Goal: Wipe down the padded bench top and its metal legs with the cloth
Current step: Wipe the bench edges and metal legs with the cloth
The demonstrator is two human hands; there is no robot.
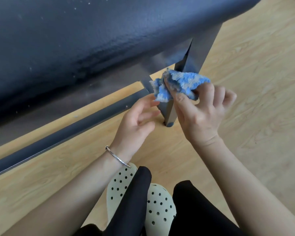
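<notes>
Floor [255,68]: light wood-grain boards, pale yellow-tan, fills right and lower frame.

Bench [75,40]: stands on floor; dark blue-black textured padded top, scattered pale specks on surface; grey metal frame beneath.

Near leg [169,111]: grey metal, tapers down to small round foot touching floor.

Far leg [209,43]: grey metal, wider, under bench end at right.

Low rail [61,137]: dark grey bar running diagonally along bench length, close above floor.

Clogs [158,208]: pair, cream, perforated, planted on floor at bottom centre, partly hidden by black trouser legs.
</notes>
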